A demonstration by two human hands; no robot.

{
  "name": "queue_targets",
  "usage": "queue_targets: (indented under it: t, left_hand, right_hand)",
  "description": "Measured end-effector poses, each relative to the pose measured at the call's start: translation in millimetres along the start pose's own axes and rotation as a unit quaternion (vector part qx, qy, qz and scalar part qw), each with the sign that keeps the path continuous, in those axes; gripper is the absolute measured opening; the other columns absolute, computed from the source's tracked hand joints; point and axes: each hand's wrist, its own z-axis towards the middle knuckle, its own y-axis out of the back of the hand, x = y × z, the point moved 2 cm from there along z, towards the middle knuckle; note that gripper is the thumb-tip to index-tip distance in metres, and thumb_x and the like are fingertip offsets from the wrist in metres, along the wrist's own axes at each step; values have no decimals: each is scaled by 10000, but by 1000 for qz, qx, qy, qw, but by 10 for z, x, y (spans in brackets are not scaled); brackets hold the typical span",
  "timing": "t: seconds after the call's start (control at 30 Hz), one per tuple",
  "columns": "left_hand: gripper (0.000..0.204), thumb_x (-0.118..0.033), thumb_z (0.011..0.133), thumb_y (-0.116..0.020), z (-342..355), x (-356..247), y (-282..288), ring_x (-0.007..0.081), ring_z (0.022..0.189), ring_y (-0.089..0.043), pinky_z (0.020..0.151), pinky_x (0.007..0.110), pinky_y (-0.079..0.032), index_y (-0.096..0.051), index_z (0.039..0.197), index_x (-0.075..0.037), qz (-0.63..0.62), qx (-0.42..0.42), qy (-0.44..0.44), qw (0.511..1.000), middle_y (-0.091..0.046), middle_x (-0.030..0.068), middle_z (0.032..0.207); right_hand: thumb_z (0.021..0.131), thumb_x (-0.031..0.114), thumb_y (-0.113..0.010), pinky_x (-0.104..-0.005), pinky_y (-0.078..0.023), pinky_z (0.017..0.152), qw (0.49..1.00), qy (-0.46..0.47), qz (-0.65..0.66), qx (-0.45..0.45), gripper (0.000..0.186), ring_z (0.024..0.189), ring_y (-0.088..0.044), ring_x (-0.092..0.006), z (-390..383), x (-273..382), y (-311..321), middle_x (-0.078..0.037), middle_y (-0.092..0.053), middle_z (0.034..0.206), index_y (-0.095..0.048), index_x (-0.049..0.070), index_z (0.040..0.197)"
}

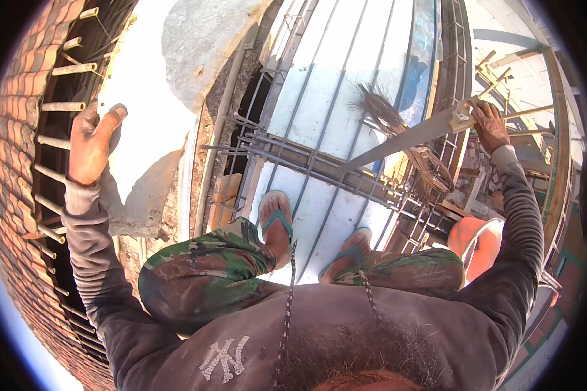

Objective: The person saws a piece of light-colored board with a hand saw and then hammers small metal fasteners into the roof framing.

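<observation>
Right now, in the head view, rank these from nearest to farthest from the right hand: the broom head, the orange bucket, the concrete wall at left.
From the right hand, gripping the saw:
1. Broom head, just left of the hand along the blade.
2. Orange bucket, below the hand at the right.
3. Concrete wall, far left, under the left hand.

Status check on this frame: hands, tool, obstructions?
Left hand braced on concrete column. Right hand grips handsaw, blade over rebar cage. Broom lies beside blade.

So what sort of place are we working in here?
Most likely a building site, up on unfinished formwork. Tied steel rebar runs across white panels, a raw brick wall stands at the left, and the right hand holds a handsaw, while the left hand rests on rough concrete.
</observation>
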Motion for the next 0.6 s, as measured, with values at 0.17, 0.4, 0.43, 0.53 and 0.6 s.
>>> queue_targets:
  t: [0.17, 0.4, 0.43, 0.53, 0.6]
  left_hand:
    - [292, -123, 1035, -581, 279, -131, 295, 81, 913, -605, 819, 222, -479, -634, 1226, 92, -42, 2, -75, 996, -680, 25, 1077]
    - [299, -235, 988, -656, 1039, -1217, -371, 66, 792, -552, 698, 252, -446, -698, 1053, 54, 22, 54, -203, 978, -668, -8, 894]
    - [326, -262, 974, -671, 1124, -1375, -540, 69, 772, -547, 677, 262, -444, -699, 1033, 57, 3, 67, -203, 977, -663, -10, 871]
    - [399, -344, 911, -697, 1386, -1707, -1039, 115, 707, -551, 641, 325, -451, -688, 942, 54, 27, 81, -284, 955, -648, 6, 798]
    - [399, -373, 888, -694, 1493, -1906, -1465, 143, 666, -532, 634, 353, -441, -684, 882, 25, 43, 99, -312, 944, -617, 21, 737]
  right_hand:
    - [896, 147, -691, -492, -427, 1107, 993, -18, 22, -119, 413, 1252, -539, -356, -960, 85, 860, -103, -586, 1309, -610, 116, 1300]
    - [960, 307, -713, -370, -505, 704, 876, -373, 268, -146, 278, 747, -672, -297, -2808, 436, 1061, -123, -714, 873, -698, 30, 984]
    - [960, 307, -713, -370, -505, 704, 872, -382, 268, -149, 278, 747, -672, -297, -2969, 527, 1082, -123, -714, 873, -698, 30, 984]
    - [992, 328, -697, -292, -481, 709, 730, -467, 453, -207, 372, 774, -595, -106, -3250, 901, 1338, -46, -694, 833, -704, -35, 916]
    - [999, 282, -682, -295, -494, 752, 691, -472, 475, -273, 326, 815, -616, -113, -3358, 1106, 1530, -64, -711, 899, -708, -43, 983]
